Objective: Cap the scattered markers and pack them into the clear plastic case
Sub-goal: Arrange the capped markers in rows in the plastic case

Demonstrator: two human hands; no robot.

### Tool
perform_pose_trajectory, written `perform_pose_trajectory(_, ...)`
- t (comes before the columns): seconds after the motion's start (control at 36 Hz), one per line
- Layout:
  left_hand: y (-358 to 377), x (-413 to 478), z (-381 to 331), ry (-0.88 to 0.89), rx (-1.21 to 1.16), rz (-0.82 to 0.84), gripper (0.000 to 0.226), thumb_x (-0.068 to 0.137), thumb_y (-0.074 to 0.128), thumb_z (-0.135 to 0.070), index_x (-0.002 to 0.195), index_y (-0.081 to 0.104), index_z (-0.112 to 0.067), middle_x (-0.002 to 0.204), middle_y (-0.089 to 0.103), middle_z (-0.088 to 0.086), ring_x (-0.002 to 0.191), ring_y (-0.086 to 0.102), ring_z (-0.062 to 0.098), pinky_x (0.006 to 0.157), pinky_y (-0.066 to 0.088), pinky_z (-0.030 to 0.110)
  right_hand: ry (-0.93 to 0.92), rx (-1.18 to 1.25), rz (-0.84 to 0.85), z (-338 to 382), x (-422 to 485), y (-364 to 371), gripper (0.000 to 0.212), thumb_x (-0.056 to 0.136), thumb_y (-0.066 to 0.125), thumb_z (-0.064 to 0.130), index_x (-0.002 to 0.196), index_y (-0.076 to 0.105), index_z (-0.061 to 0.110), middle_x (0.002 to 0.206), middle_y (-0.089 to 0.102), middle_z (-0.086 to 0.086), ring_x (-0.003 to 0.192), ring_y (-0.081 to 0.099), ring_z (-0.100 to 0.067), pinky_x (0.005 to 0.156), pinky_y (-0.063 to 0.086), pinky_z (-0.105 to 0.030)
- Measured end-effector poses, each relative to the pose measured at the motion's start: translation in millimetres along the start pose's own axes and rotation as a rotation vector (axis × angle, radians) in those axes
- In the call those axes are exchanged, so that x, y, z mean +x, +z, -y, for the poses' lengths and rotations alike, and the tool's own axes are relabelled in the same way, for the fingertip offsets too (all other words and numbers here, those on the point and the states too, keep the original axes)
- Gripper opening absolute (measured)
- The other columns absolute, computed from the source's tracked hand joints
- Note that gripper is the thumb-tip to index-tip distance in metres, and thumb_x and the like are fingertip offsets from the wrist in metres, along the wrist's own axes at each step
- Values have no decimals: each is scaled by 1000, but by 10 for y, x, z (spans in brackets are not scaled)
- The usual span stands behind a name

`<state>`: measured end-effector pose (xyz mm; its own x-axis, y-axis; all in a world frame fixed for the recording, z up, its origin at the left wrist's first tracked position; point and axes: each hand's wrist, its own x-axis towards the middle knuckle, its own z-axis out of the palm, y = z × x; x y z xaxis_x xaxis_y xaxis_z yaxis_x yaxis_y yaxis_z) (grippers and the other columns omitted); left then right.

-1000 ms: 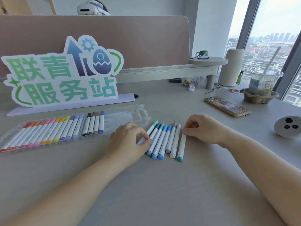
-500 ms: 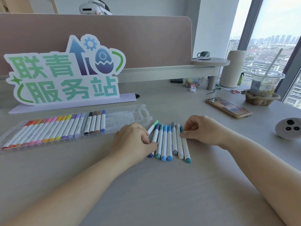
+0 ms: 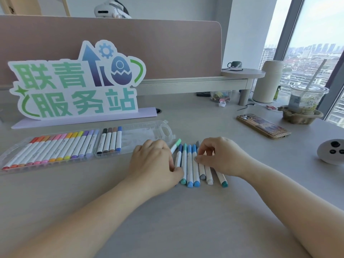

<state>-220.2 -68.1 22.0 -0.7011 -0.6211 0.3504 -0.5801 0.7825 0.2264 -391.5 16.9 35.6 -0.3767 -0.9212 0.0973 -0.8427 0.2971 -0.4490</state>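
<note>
A row of several capped markers (image 3: 189,164) with blue, teal, grey and white caps lies on the desk between my hands. My left hand (image 3: 154,164) curls over the row's left side, its thumb against a dark blue marker; a mint-capped marker (image 3: 176,146) sticks out past its fingers. My right hand (image 3: 221,157) reaches over the right side, thumb and fingertips pinching at the grey marker and hiding the upper parts of the right-most markers. The clear plastic case (image 3: 147,133) lies open behind my left hand, its left part filled with several capped markers (image 3: 55,148).
A green-lettered sign (image 3: 74,86) stands behind the case. A phone (image 3: 263,126) lies to the right, with a drink cup (image 3: 305,101) in a holder beyond it. A round white device (image 3: 331,150) sits at the right edge. A shelf (image 3: 195,83) runs along the partition.
My right hand has moved left onto the row and now covers the tops of the right-most markers, which have fanned out slightly. My left hand has stayed on the row's left side.
</note>
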Motion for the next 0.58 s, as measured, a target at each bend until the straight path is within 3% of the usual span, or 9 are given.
perform_pose_trajectory(0.17, -49, 8, 24, -6, 61, 8, 20, 78, 56, -44, 78, 65, -26, 104, 51, -15, 102, 42, 10, 88, 28, 25, 76, -28, 31, 16, 13, -17, 10, 85, 60, 31, 93, 61, 25, 85, 57, 10, 77, 55, -9, 73, 51, -29)
perform_pose_trajectory(0.33, -58, 2, 28, 12, 159, 21, 25, 82, 52, -48, 82, 63, -25, 104, 48, -13, 101, 41, 13, 91, 31, 27, 90, -110, 59, 61, -25, -35, 18, 85, 60, 43, 88, 56, 26, 82, 56, 9, 74, 52, -10, 64, 43, -24)
perform_pose_trajectory(0.47, -43, 7, 29, 13, 157, 24, 24, 83, 53, -43, 84, 63, -21, 105, 50, -10, 101, 43, 15, 91, 33, 30, 110, -273, 100, 146, -63, -53, 23, 82, 58, 45, 88, 57, 23, 88, 58, 5, 80, 55, -14, 70, 47, -29)
perform_pose_trajectory(0.58, -24, 9, 70, -26, 129, -7, 24, 81, 53, -40, 82, 62, -18, 103, 53, -8, 97, 45, 16, 86, 36, 30, 131, -335, 36, 181, -66, -20, 30, 82, 57, 46, 82, 59, 17, 81, 61, 2, 68, 52, -16, 57, 41, -28)
